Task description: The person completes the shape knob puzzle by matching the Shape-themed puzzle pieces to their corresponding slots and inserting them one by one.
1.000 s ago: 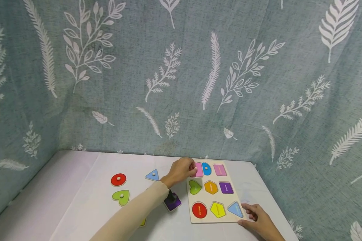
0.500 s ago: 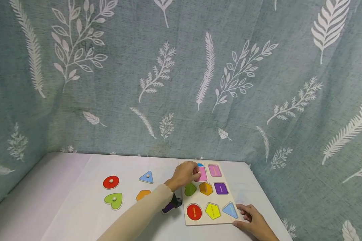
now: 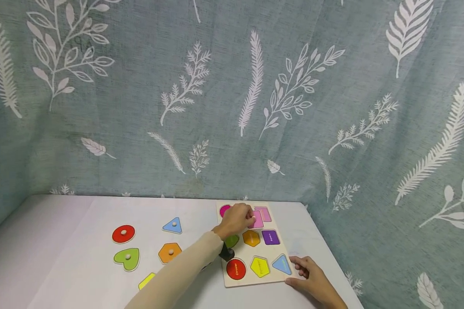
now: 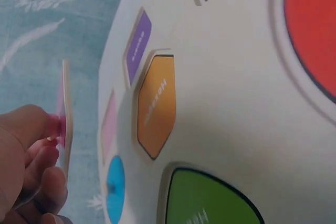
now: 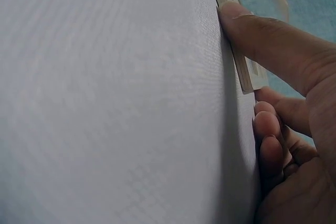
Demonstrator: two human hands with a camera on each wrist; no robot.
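Observation:
My left hand [image 3: 237,219] pinches the knob of a pink four-sided puzzle piece [image 3: 258,220]. In the left wrist view this pink piece [image 4: 64,80] is tilted up almost edge-on, raised above the wooden shape puzzle board [image 4: 236,103]. In the head view it overlaps the pink recess [image 3: 268,214] at the board's far right. A blue piece with a knob [image 4: 116,188] sits in the board. My right hand [image 3: 311,279] holds the near right corner of the puzzle board [image 3: 241,252], thumb on the near edge, index finger at the side.
Loose knobbed pieces lie left of the board: a red circle [image 3: 123,234], green heart [image 3: 126,259], blue triangle [image 3: 172,225], orange hexagon [image 3: 169,252] and a yellow piece [image 3: 146,280], partly behind the left sleeve [image 3: 178,272]. A leaf-patterned cloth [image 3: 216,107] hangs behind the white table.
My left hand has carried the pink piece rightward across the board's far row. The head view has turned right, so everything sits further left. My right hand stays at the board's corner.

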